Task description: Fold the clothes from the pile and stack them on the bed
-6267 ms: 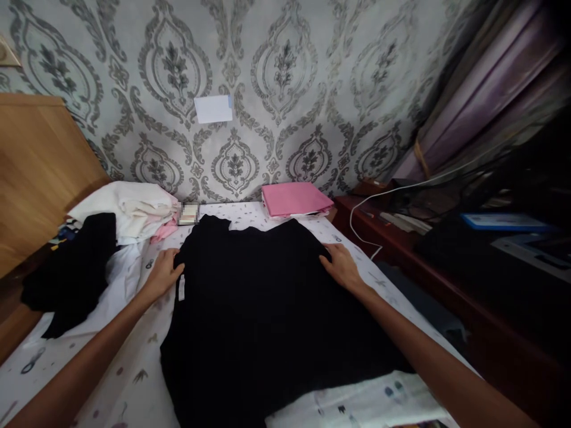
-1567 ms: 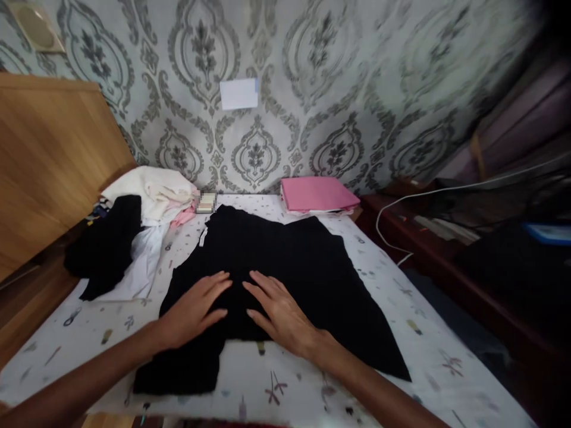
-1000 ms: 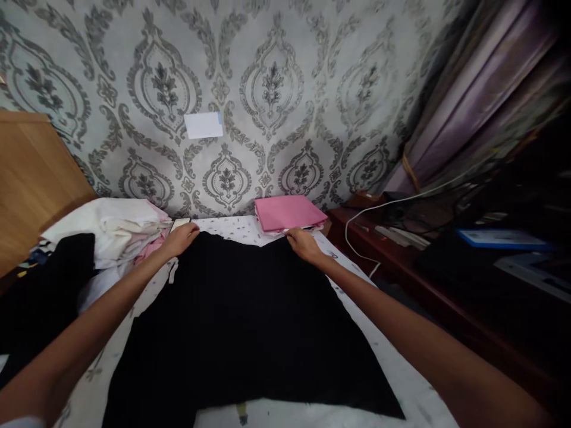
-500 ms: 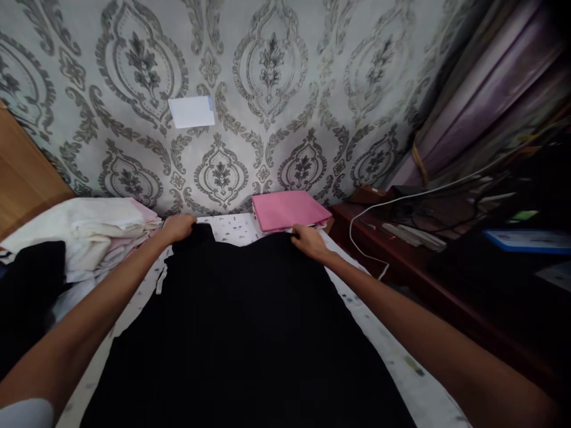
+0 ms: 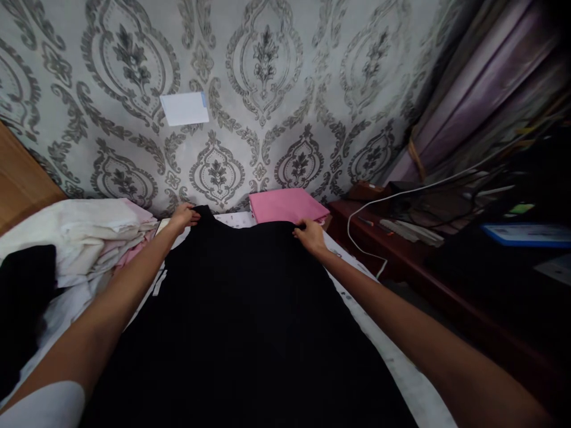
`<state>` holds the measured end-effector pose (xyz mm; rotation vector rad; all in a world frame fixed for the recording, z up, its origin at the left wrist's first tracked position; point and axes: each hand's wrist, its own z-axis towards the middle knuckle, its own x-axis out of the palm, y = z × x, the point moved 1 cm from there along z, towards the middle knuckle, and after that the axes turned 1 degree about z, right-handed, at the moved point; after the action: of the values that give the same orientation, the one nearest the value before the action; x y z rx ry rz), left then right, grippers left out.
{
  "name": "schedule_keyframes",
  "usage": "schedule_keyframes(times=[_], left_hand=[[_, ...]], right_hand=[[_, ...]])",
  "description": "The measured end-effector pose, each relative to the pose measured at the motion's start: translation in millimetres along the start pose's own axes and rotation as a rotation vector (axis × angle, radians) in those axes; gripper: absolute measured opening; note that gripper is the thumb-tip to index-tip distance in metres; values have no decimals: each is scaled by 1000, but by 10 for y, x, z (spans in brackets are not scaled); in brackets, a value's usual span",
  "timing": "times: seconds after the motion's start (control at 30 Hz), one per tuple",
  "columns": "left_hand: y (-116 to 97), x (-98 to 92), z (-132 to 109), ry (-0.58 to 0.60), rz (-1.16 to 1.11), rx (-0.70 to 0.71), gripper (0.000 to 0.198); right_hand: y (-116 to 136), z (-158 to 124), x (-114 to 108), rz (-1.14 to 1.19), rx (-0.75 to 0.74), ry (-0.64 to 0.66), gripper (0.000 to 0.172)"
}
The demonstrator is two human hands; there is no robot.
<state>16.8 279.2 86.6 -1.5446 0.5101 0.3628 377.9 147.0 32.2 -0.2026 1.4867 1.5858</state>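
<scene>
A black sleeveless top point(image 5: 250, 309) lies spread out in front of me, its neckline toward the wall. A small white tag point(image 5: 159, 283) sticks out at its left side edge. My left hand point(image 5: 184, 217) is at the top's left shoulder, fingers bent over the cloth edge; the thumb is hidden. At the right shoulder my right hand point(image 5: 311, 236) pinches the fabric between thumb and fingers. Below the top is a white patterned sheet point(image 5: 370, 327), mostly covered.
A folded pink cloth point(image 5: 288, 205) lies by the wall beyond the right shoulder. White and pink clothes point(image 5: 89, 232) are heaped at left, with a black cloth point(image 5: 27, 297) beside them. On the right, a dark red table point(image 5: 401, 261) carries a white cable point(image 5: 357, 238) and clutter.
The shoulders of the top have moved a little toward the wall, covering more of the sheet. My left fingers look less tightly closed. The view has shifted slightly.
</scene>
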Motion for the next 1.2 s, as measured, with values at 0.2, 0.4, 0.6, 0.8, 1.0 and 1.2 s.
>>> schedule_keyframes(times=[0.2,0.4,0.6,0.8,1.0,1.2], left_hand=[[296,501,-637,114,232,368,63],[787,636,-1227,268,748,589,61],[1130,160,-1005,32,933,381,64],[1190,158,-989,-19,974,425,61],[1005,131,-1146,-91,1031,490,56],[955,385,-1893,79,957,564,62]], right_hand=[[253,-544,210,-82,-352,31,50],[308,-1168,566,-282,-701,429,53],[-393,-753,187,-516,-399,323,57],[-625,-625,-31,-570,-297,302,55],[-189,-1008,-124,-568,-228,272,49],[247,-2213,-119,-439,-599,449,56]])
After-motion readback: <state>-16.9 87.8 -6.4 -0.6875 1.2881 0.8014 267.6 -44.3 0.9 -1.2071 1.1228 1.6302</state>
